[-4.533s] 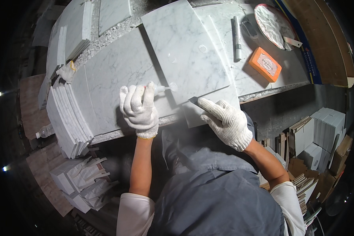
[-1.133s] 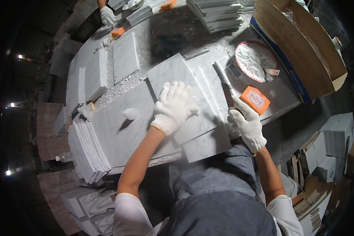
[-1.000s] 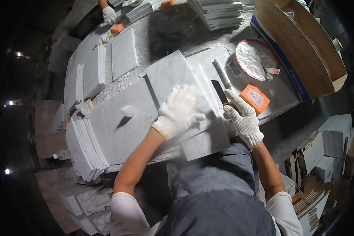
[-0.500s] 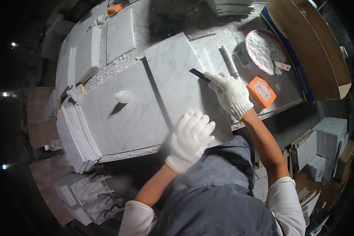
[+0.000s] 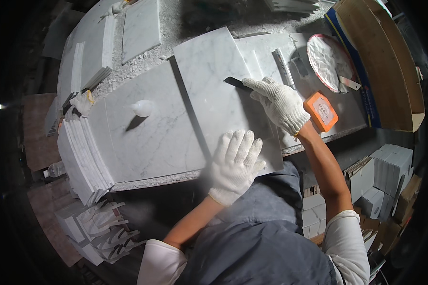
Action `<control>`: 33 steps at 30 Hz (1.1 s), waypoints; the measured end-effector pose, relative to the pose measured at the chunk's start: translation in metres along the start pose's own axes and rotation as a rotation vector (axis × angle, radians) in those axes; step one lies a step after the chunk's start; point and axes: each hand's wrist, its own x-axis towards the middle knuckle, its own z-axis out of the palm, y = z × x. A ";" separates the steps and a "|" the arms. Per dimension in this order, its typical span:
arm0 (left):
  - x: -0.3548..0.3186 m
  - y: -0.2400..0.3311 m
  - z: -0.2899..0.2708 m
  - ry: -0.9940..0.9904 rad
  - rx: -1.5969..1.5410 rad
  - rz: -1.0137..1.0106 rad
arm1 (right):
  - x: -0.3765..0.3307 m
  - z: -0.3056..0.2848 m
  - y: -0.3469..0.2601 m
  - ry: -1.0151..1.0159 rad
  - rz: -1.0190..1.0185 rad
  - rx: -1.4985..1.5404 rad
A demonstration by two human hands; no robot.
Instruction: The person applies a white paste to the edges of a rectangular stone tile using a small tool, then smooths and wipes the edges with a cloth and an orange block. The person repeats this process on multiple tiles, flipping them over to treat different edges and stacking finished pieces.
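Note:
A grey-veined white marble tile (image 5: 207, 71) lies tilted across the bench in front of me. My left hand (image 5: 235, 164), in a white knitted glove, rests flat on its near end with the fingers stretched out. In my right hand (image 5: 278, 102), gloved the same way, is a dark flat blade (image 5: 236, 83), pointing left over the tile; the fingers hide its other end. Right of this hand are an orange block (image 5: 321, 111) with a pale label and a silver-white marker pen (image 5: 284, 68). A small white squeeze bottle (image 5: 142, 108) lies on the marble at left.
Farther right, a red-rimmed round container (image 5: 309, 54) holds white paste and a small spatula (image 5: 349, 83), beside an open cardboard box (image 5: 385, 61). Stacked tiles (image 5: 83, 156) stand at the bench's left edge. Another marble tile (image 5: 141, 31) lies at the back left. White boxes (image 5: 390, 164) are at lower right.
The view has shifted slightly. The blade in my right hand has moved a little up and left over the tile. My left hand stays on the tile, turned slightly.

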 end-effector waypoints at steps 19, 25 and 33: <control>-0.010 -0.001 0.015 -0.079 0.013 -0.038 | -0.003 0.001 0.000 -0.095 -0.016 -0.080; -0.005 0.000 0.006 -0.142 0.021 -0.049 | -0.016 -0.015 -0.013 -0.240 -0.049 -0.100; 0.000 -0.001 -0.003 -0.129 0.093 -0.009 | -0.001 -0.005 -0.003 -0.144 0.068 0.056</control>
